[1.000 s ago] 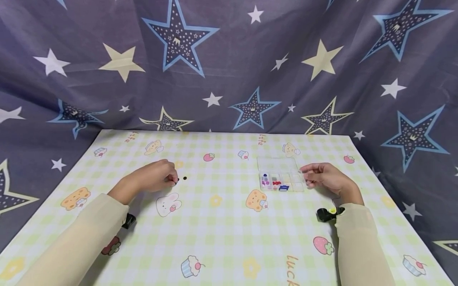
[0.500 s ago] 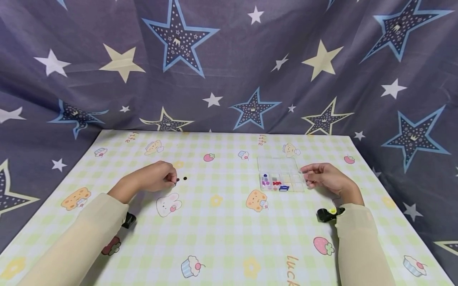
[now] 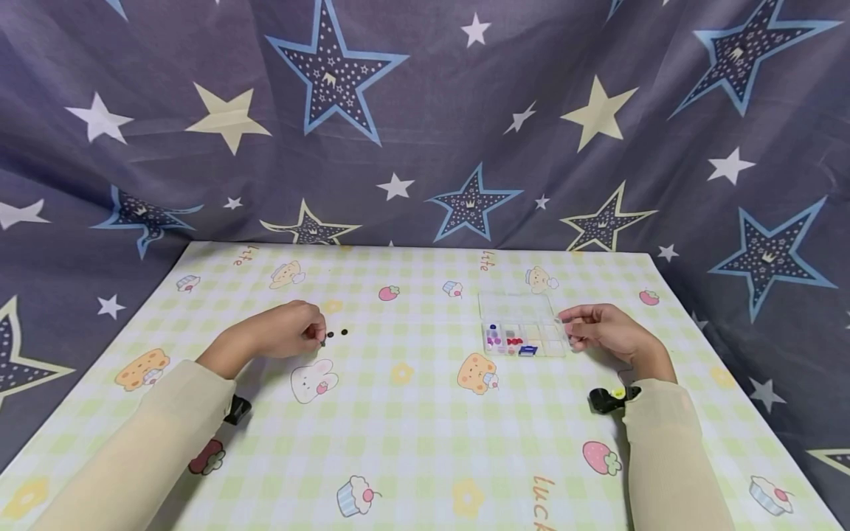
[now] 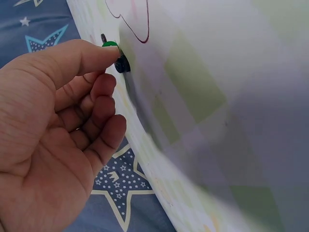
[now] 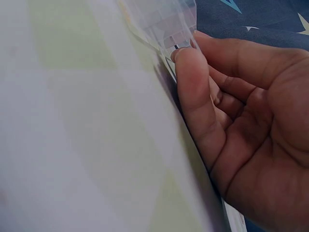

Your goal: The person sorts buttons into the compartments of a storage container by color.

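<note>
Head view shows two hands [image 3: 288, 329] [image 3: 603, 329], one box [image 3: 533, 331], two loose discs [image 3: 330, 335] [image 3: 344, 332].

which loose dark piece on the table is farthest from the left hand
The rightmost loose dark piece in the head view; its neighbour lies nearer the left hand.

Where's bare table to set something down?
Free: tabletop between the dark pieces and the clear box, and the stretch between the sleeves. Crowded: around the left hand and those pieces, and where the right hand holds the box.
</note>
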{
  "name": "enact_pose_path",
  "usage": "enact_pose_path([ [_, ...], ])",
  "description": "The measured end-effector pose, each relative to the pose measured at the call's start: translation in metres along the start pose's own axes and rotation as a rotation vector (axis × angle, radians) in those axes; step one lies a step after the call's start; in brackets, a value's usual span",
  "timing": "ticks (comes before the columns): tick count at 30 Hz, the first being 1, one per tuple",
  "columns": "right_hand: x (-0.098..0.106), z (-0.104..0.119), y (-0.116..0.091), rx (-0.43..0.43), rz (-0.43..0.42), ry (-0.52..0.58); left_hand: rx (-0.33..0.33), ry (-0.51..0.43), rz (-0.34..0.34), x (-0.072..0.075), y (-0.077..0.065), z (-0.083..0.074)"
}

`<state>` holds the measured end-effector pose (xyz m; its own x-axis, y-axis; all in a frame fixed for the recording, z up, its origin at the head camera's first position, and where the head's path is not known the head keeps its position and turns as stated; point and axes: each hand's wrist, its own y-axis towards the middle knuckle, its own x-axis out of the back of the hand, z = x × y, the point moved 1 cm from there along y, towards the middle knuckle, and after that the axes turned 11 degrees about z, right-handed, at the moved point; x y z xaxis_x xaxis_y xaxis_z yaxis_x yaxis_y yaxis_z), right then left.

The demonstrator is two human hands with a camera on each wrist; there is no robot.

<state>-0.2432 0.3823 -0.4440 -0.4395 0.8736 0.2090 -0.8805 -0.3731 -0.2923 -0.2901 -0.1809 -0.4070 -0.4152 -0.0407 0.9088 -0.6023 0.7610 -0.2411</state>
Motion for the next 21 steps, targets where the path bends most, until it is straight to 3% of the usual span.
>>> enact_pose_path([
  [10,0.001,-0.001,0.0,-0.004,-0.001,0.011,-0.019,0.008,-0.043,0.003,0.011,-0.003],
  [21,0.0,-0.002,0.0,0.003,0.002,0.003,-0.023,0.035,-0.089,0.01,0.035,-0.013],
])
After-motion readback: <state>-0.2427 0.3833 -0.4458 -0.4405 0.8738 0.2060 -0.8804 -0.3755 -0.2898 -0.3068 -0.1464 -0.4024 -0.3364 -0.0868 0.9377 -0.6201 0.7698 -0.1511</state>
